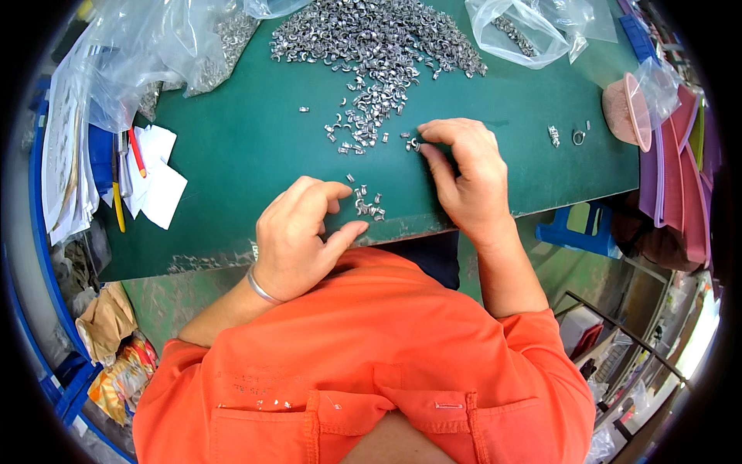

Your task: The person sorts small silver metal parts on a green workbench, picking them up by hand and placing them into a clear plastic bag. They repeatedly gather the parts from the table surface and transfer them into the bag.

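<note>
On desk (255, 139), small pile (362, 206) just R of L hand (296, 232), fingertips apart; R hand (474, 174) at stray bits (413, 145), can't tell if clamped.

An orange shirt (371, 325) covers the torso, its loose sleeves (560, 348) leaving the forearms (514, 271) bare. Seams outline the chest pockets (259, 435), with white flecks (274, 404) above the left one and a pale stitched slit (448, 405) toward the right. A plain silver bangle (262, 289) circles the left wrist (272, 280).
</note>
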